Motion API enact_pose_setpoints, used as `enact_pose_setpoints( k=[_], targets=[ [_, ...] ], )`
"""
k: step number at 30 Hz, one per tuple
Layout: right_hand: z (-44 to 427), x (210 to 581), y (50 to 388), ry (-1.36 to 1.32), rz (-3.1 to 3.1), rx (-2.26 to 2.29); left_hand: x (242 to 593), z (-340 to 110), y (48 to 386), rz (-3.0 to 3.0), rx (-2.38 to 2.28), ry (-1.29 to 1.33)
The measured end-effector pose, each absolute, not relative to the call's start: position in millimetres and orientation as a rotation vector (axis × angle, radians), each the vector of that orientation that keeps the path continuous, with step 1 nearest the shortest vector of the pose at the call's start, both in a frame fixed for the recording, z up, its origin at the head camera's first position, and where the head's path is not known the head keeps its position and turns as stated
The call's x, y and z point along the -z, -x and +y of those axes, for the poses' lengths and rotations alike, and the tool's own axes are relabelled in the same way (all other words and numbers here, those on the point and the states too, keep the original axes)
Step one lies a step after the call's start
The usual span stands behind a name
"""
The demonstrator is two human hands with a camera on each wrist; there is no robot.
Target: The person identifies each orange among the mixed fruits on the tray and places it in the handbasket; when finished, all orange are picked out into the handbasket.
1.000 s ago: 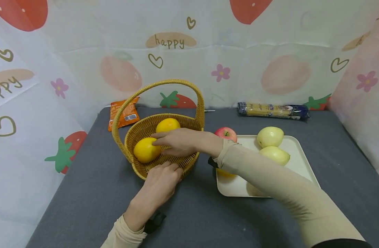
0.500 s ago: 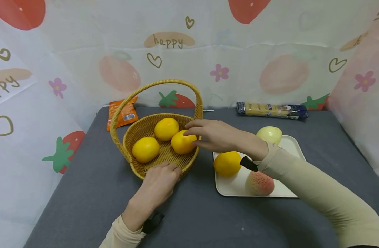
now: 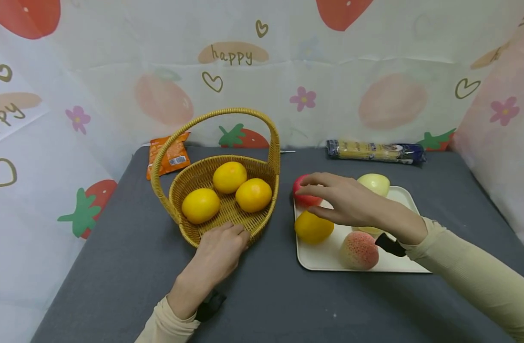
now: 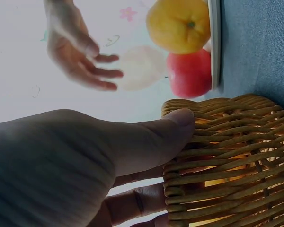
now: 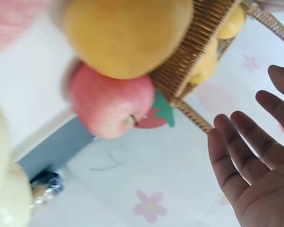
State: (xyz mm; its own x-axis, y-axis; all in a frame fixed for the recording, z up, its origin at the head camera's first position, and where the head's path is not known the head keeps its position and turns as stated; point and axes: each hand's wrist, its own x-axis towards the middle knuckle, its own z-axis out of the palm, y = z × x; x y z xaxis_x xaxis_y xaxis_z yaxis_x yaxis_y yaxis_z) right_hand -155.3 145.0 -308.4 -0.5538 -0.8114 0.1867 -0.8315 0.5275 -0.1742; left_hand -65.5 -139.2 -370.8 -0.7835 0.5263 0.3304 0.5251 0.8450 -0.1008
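My left hand (image 3: 220, 250) grips the near rim of a woven wicker basket (image 3: 234, 216). In the left wrist view its thumb (image 4: 156, 137) lies on one face of the rim, with fingers behind the other. Three yellow oranges (image 3: 253, 195) sit in the basket. Holding nothing, my right hand (image 3: 352, 200) hovers over the left part of a cream tray (image 3: 317, 258) with its fingers apart. Close to those fingers are a red apple (image 3: 302, 193) and another orange (image 3: 314, 227). A pink speckled peach (image 3: 359, 251) lies near the tray's front edge.
A pale green fruit (image 3: 374, 183) sits at the back of the tray; another behind my right hand is mostly hidden. An orange packet (image 3: 171, 155) lies behind the basket. A pasta pack (image 3: 375, 151) lies along the back edge. The basket's tall handle (image 3: 236, 110) arches over it.
My right hand has let go of an orange in the basket and moved right, over the tray. That orange now rests beside the other two. The left hand stays on the rim.
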Motion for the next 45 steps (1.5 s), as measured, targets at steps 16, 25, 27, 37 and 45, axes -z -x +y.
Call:
enact_pose_setpoints(
  k=[16,25,27,37,45],
  targets=[
    [161,348,151,-1.493,-2.711,-0.207,370,-140,66,-2.692,0.009,0.794],
    [159,360,150,-1.553,-2.790,-0.222,371,-140,66,-2.690,0.013,0.794],
    [158,360,150,-1.564,-2.788,-0.207,370,-140,66,-2.690,0.015,0.795],
    [154,359,149,-1.571,-2.716,-0.115,370,-140,65,-2.682,0.029,0.794],
    [156,363,151,-1.535,-2.722,-0.131,370,-139,65,-2.691,0.022,0.793]
  ],
)
